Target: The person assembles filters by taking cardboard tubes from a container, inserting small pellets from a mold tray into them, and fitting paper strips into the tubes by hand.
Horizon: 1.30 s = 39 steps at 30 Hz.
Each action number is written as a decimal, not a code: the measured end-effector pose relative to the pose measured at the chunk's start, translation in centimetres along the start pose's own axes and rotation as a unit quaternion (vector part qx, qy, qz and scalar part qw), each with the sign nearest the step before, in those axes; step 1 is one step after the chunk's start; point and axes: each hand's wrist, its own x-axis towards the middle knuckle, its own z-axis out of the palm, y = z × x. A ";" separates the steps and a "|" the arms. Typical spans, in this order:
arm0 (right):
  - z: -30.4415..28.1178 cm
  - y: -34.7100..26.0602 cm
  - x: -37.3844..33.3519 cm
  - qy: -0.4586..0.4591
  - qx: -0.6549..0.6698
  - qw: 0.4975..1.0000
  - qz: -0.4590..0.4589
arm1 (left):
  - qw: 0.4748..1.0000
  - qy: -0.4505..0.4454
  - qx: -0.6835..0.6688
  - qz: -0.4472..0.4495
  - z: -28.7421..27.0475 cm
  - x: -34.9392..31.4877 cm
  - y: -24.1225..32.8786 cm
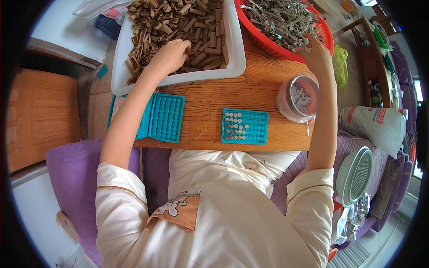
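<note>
My left hand [172,56] reaches over the white plastic bin [239,62], its fingers curled down into the short brown cardboard tubes [210,38] heaped there. What it pinches, if anything, is hidden. At the right, my right hand [316,52] dips at the edge of a red basket [268,46] full of thin, shiny clear strips [286,20]. Its fingers are bent into the pile, and their tips are hard to see. Below that wrist stands a clear round tub [284,105] with small whitish pieces inside. A teal tray [257,125] holds several small round silvery pieces in its left columns.
Another teal tray [166,118] with round pockets lies under my left forearm. A yellow rubber band [202,128] rests on the wooden table [201,100]. Right of the table are a yellow-green plastic bag [340,66], a white sack [373,125] and a pale green basket [355,174].
</note>
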 end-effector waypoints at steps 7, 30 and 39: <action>0.9 0.3 3.9 0.014 0.068 0.997 0.034 | 0.974 0.184 -0.127 0.025 -0.8 -0.7 0.3; -2.9 -14.0 -11.9 0.064 0.481 0.869 -0.103 | 0.766 0.091 -0.636 0.034 -0.3 -12.0 13.3; -3.5 -14.6 -13.7 0.042 0.296 0.909 -0.291 | 0.703 0.135 -0.697 -0.033 1.1 -13.2 14.9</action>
